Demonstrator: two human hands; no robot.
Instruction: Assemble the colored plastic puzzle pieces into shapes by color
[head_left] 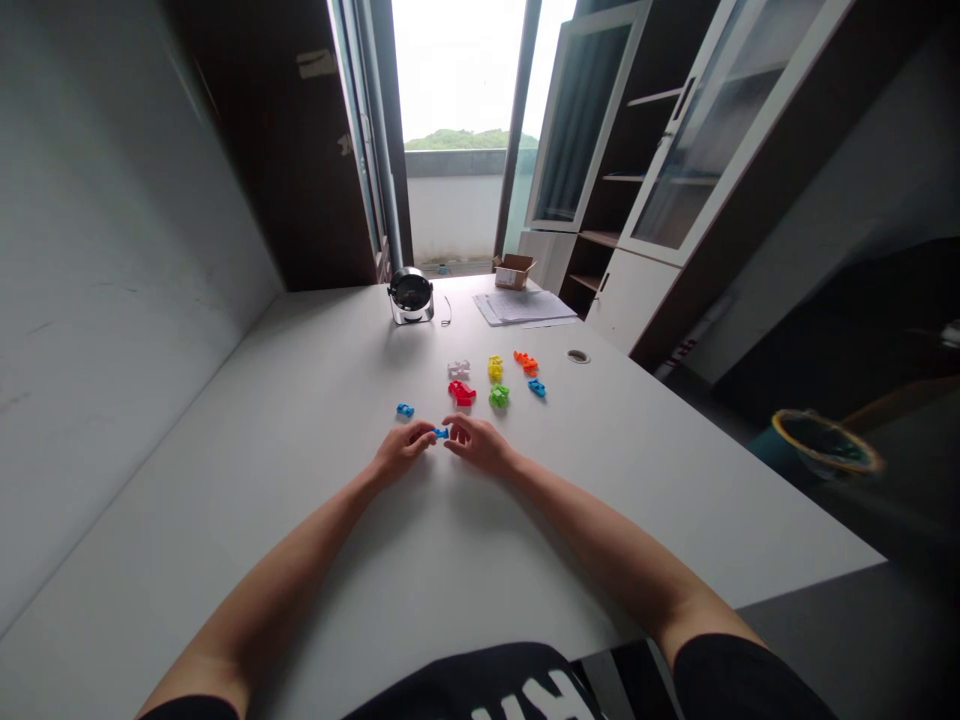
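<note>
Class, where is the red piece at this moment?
In the head view, the red piece lies just beyond the right hand, with the white piece behind it and the green piece to its right.

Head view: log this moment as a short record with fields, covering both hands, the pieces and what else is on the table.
Left hand: pinches a blue piece
Right hand: curled at that piece's other end; contact unclear
Just beyond left hand: second blue piece
Nearer row, left to right: red piece, green piece, third blue piece
Farther row, left to right: white piece, yellow piece, orange piece
Far end of table: round black device, papers, open box
</note>
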